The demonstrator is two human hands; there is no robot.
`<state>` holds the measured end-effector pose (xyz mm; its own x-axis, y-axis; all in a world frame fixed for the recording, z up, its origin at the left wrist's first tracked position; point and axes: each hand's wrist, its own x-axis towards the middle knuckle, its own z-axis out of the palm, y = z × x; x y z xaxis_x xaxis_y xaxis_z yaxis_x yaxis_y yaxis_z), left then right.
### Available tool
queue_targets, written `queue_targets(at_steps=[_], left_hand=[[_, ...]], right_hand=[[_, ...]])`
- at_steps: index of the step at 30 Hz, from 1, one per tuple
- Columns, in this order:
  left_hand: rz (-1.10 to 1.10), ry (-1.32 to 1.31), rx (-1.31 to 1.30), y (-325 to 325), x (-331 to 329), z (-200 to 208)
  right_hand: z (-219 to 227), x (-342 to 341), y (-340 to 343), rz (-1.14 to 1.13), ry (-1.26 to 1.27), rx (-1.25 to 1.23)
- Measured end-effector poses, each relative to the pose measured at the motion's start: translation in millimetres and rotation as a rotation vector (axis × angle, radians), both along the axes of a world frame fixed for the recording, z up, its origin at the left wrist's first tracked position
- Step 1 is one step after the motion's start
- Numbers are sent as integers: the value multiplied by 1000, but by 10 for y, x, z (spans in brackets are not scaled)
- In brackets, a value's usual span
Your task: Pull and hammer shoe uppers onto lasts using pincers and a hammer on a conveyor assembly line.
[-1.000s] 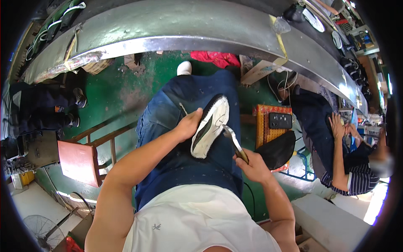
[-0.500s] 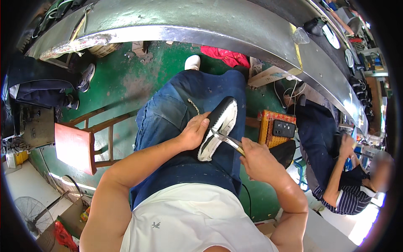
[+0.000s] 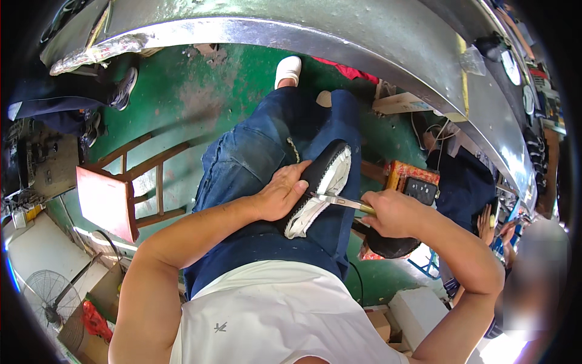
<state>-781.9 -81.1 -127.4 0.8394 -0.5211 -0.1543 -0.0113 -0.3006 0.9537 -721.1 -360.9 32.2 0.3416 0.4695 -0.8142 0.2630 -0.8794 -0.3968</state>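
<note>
A black shoe upper (image 3: 316, 167) lies across my lap with its white underside (image 3: 310, 217) facing up and a ragged seam along its rim. My left hand (image 3: 284, 193) grips the upper's left side, thumb over the edge. In my right hand (image 3: 393, 212) are metal pliers (image 3: 348, 202), held by their brass-coloured handles. Their jaws touch the upper's rim near my left thumb; whether they pinch material there is too small to tell. My jeans-clad thighs (image 3: 242, 155) bear the shoe.
A long metal bench (image 3: 254, 33) curves across the far side. A wooden stool (image 3: 108, 203) stands at left, a fan (image 3: 53, 297) at lower left. On the right, a dark phone (image 3: 420, 191) rests on an orange-red box (image 3: 397, 173). Other people sit at both sides.
My right hand and elbow have swung out to the right, and the pliers lie flatter across the shoe. The view has shifted slightly; my left hand keeps its hold.
</note>
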Motion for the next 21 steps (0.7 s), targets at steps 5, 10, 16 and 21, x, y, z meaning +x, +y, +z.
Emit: queue_targets(at_steps=[5,10,16,21], left_hand=[[-115,74,43,88,165,-2],[-127,154,33,95,308,34],[-56,208,190,-60,391,242],[-56,210,218,-138,390,338]], right_hand=[[-769,135,-292,34,-110,351],[-1271,181,-432,116,-328,635],[-1415,-130,-473,-143,-407,645],[-815,-502,-392,-553,6,462]])
